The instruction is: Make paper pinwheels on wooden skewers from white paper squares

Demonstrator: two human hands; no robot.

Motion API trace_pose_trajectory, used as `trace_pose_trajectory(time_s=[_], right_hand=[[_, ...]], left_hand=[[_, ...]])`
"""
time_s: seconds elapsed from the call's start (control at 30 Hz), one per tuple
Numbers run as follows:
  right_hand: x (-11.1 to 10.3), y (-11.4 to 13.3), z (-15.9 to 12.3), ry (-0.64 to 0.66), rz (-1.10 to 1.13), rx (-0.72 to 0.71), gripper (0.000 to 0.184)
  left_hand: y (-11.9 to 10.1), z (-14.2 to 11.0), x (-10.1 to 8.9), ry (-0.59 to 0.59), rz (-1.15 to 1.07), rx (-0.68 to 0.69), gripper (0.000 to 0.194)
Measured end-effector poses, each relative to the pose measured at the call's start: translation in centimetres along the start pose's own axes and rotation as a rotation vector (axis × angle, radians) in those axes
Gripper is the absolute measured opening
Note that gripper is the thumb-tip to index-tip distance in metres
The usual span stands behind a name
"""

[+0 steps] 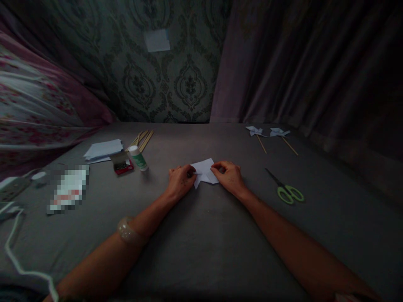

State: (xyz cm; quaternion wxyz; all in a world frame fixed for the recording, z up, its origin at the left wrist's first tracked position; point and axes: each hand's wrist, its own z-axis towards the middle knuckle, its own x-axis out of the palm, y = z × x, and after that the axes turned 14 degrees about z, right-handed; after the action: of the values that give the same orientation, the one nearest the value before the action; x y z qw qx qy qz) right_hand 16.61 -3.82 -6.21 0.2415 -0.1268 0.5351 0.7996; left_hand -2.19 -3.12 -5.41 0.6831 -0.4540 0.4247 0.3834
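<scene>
A white sheet of paper [206, 171], cut and partly folded, lies at the middle of the grey table between my hands. My left hand [182, 180] pinches its left side, where a flap points down toward me. At the right edge, the thumb and fingers of my right hand [229, 176] are closed on the paper. Green-handled scissors [286, 192] rest to the right of my right hand, blades pointing away. Left of my left hand stands a white and green glue stick [138, 158], beside a small open red box [122, 166] whose contents are unclear.
Two paper pinwheels [256, 131] on sticks lie at the back right. At the back left are several wooden sticks [145, 140] and a stack of white paper [105, 150]. A power strip [14, 188] and white cable [19, 264] occupy the left edge. Curtains [267, 63] hang behind.
</scene>
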Motion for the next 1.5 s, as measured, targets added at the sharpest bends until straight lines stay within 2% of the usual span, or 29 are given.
trace_pose_trajectory(time_s=[0.1,0.23,0.47,0.9,1.03,1.13,1.27,1.5], right_hand=[[-0.7,-0.8,0.2,-0.032,-0.012,-0.003,0.009],[-1.3,-1.3,0.1,-0.007,-0.061,-0.125,0.013],[-1.3,-0.6,-1.0,0.184,-0.192,-0.333,0.032],[-1.3,-0.5,-1.4,0.322,-0.279,-0.517,0.02],[-1.1,-0.7,-1.4,0.311,-0.263,-0.557,0.017],[-1.0,-0.7,-1.4,0.313,-0.26,-0.568,0.015],[-1.0,-0.7,-1.5,0.33,-0.263,-0.561,0.015],[-0.9,-0.6,-1.7,0.368,-0.255,-0.528,0.015]], left_hand=[[0.2,0.1,-0.2,-0.014,-0.002,-0.008,0.016],[0.4,0.4,-0.5,-0.023,-0.041,-0.029,0.014],[1.2,1.0,-0.9,-0.029,-0.047,-0.069,0.016],[1.6,2.3,-0.5,-0.016,-0.114,-0.112,0.02],[1.2,2.7,-0.2,-0.003,-0.116,-0.071,0.026],[1.1,2.5,-0.1,-0.059,-0.037,-0.024,0.03],[1.3,1.4,-0.1,-0.149,0.083,0.073,0.026],[0.9,-0.6,0.4,-0.161,0.152,0.234,0.02]])
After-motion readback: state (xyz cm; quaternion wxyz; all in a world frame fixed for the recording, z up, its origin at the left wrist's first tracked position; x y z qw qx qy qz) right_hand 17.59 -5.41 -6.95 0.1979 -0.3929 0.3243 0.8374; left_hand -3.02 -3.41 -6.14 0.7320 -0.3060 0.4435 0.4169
